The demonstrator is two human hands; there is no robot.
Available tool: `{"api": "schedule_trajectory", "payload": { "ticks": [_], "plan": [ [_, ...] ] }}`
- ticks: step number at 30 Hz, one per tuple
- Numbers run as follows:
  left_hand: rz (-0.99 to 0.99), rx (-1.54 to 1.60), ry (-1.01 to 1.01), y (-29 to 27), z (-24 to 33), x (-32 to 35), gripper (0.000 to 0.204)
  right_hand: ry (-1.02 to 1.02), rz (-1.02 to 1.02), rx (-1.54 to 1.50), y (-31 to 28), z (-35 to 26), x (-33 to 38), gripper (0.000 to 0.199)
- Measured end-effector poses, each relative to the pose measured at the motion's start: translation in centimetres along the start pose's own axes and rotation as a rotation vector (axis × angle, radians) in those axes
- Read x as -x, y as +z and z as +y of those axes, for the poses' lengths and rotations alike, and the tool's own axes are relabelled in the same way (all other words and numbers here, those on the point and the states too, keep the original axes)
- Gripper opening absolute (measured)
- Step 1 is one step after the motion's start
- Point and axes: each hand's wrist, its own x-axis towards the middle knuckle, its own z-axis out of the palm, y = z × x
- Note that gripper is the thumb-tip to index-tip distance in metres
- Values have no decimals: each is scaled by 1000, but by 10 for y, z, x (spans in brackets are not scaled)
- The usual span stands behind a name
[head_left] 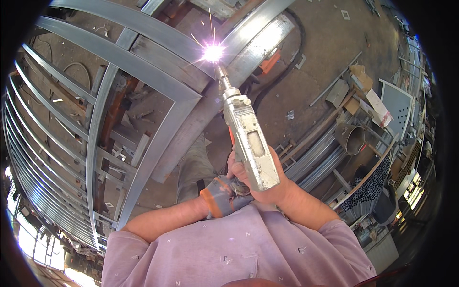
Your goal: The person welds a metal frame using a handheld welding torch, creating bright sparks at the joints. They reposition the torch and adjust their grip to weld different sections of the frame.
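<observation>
My bare right hand (267,179) is wrapped around a silver handheld welding gun (251,143), its fingers closed beneath the body. From the nozzle at its far end comes a bright white-violet flash (213,53) with sparks flying up. That glare lies on the corner joint of a grey steel frame (158,81) and hides the seam itself. My left hand (224,195), in a grey and orange work glove, is closed just below and left of the gun's rear, close to my right hand. What it grips is hidden under the gun.
Long curved-looking steel bars (48,162) fill the left side. To the right lie metal tubes (318,162), cardboard pieces (361,79), a round metal pail (350,138) and a perforated grey panel (397,105). A black cable (299,43) runs over the floor behind the frame, near an orange object (271,62).
</observation>
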Motion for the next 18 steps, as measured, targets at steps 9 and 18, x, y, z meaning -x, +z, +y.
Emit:
{"api": "schedule_trajectory", "payload": {
  "ticks": [9, 18],
  "plan": [
    [180, -861, -52, 49, 11, -4, 47, -25, -5, -144, -4, 5, 0, 51],
    [215, -1564, 154, 42, -3, -14, 36, -43, -71, -208, -11, 8, 5, 57]
  ]
}}
